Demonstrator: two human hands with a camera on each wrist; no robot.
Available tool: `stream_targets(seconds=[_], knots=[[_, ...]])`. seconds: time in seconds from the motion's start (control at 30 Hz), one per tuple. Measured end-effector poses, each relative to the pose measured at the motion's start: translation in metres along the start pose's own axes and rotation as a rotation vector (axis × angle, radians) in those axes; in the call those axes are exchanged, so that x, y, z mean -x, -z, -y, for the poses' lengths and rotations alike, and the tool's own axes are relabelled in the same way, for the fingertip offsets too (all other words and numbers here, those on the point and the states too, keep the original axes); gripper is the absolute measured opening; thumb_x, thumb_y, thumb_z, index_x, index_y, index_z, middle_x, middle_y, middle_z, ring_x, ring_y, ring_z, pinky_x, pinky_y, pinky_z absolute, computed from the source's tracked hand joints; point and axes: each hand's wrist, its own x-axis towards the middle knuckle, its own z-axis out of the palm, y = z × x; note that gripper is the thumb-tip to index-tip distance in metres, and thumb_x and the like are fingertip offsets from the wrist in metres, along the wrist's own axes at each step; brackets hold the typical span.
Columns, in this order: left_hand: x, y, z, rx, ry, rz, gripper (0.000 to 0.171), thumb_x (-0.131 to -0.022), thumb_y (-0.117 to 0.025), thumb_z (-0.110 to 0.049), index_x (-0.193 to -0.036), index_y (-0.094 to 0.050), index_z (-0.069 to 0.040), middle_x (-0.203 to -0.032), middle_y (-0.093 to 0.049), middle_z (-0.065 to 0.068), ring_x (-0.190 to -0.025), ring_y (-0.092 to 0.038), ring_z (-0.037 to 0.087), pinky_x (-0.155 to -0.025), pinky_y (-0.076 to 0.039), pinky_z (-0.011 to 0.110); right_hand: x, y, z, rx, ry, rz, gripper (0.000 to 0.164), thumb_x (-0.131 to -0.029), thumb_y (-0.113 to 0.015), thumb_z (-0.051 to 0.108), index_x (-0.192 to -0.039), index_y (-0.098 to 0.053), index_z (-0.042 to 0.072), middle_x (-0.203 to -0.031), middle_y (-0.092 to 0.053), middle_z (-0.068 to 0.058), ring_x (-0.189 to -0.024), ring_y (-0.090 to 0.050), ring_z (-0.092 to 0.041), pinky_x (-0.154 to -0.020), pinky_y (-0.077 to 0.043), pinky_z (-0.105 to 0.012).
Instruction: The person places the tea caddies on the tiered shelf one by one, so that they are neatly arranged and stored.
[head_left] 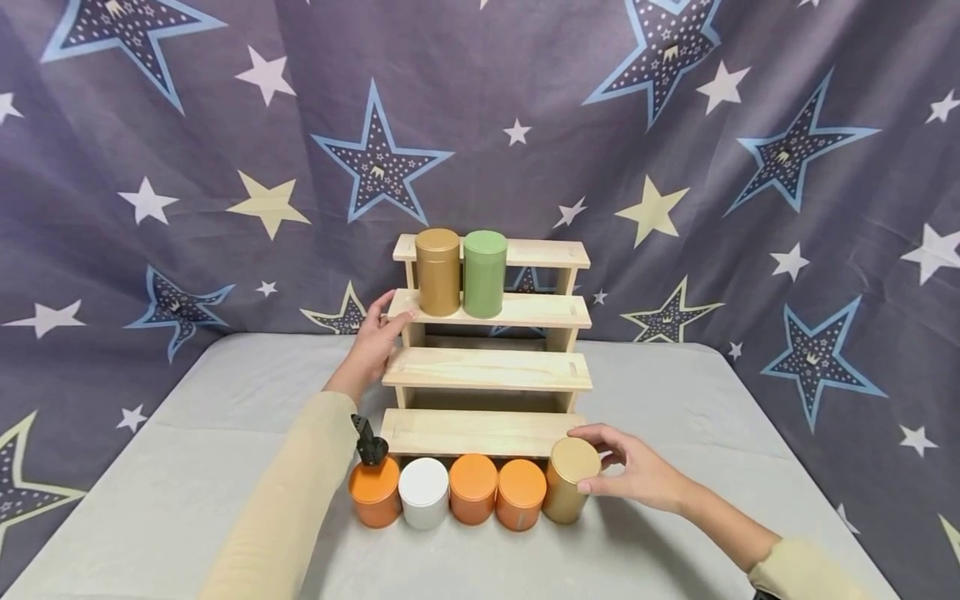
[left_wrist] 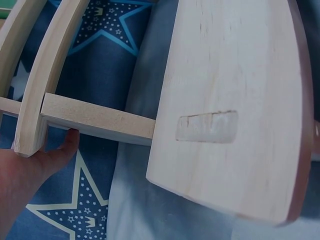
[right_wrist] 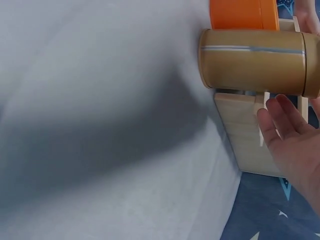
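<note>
My left hand (head_left: 375,342) grips the left end of a stepped wooden display rack (head_left: 487,369) at its second tier from the top, thumb over the board. The left wrist view shows a finger against the rack's side piece (left_wrist: 100,120). My right hand (head_left: 633,471) holds a gold tin (head_left: 566,487) near its lid, thumb at the front and index finger at the back. In the right wrist view, the other fingers (right_wrist: 282,117) hang loosely curled beside the tin. The gold tin stands at the right end of a row before the rack.
Left of the gold tin stand orange tins (head_left: 472,492) and a white tin (head_left: 424,496). A brown-gold tin (head_left: 438,275) and a green tin (head_left: 484,277) occupy the second tier. A star-patterned curtain (head_left: 480,125) hangs behind the cloth-covered table (head_left: 187,467).
</note>
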Motion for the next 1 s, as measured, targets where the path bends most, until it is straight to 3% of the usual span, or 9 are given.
stream_targets(seconds=[0.27, 0.5, 0.7, 1.0], knots=[[0.0, 0.002, -0.001, -0.005, -0.012, -0.001, 0.069, -0.091, -0.059, -0.018, -0.148, -0.022, -0.024, -0.117, -0.048, 0.003, -0.113, -0.045, 0.017, -0.11, -0.029, 0.036, 0.004, -0.01, -0.007, 0.004, -0.03, -0.046, 0.066, -0.072, -0.08, 0.017, -0.13, -0.05, 0.009, -0.12, -0.058, -0.006, -0.094, -0.055, -0.003, -0.079, -0.048, -0.023], [-0.001, 0.002, 0.0, -0.005, 0.01, 0.013, 0.07, -0.091, -0.059, -0.019, -0.149, -0.02, -0.026, -0.124, -0.046, 0.007, -0.118, -0.042, 0.019, -0.111, -0.027, 0.036, 0.007, -0.018, -0.012, -0.023, -0.066, -0.07, 0.07, -0.071, -0.081, 0.018, -0.132, -0.048, 0.011, -0.124, -0.056, -0.008, -0.101, -0.054, 0.0, -0.083, -0.047, -0.022], [-0.002, 0.001, 0.0, -0.014, 0.011, 0.009, 0.071, -0.09, -0.059, -0.02, -0.149, -0.019, -0.027, -0.109, -0.048, -0.001, -0.108, -0.044, 0.013, -0.111, -0.028, 0.035, 0.009, -0.025, -0.014, -0.05, -0.059, -0.116, 0.072, -0.07, -0.082, 0.016, -0.133, -0.046, 0.01, -0.129, -0.053, -0.01, -0.108, -0.052, 0.002, -0.087, -0.047, -0.022], [0.0, 0.001, 0.001, -0.033, 0.001, -0.002, 0.07, -0.09, -0.06, -0.02, -0.149, -0.02, -0.025, -0.105, -0.049, -0.003, -0.108, -0.046, 0.014, -0.11, -0.03, 0.034, 0.013, -0.041, -0.015, -0.05, -0.152, -0.216, 0.081, -0.068, -0.083, 0.02, -0.137, -0.041, 0.014, -0.132, -0.051, -0.005, -0.113, -0.047, 0.003, -0.089, -0.046, -0.026]])
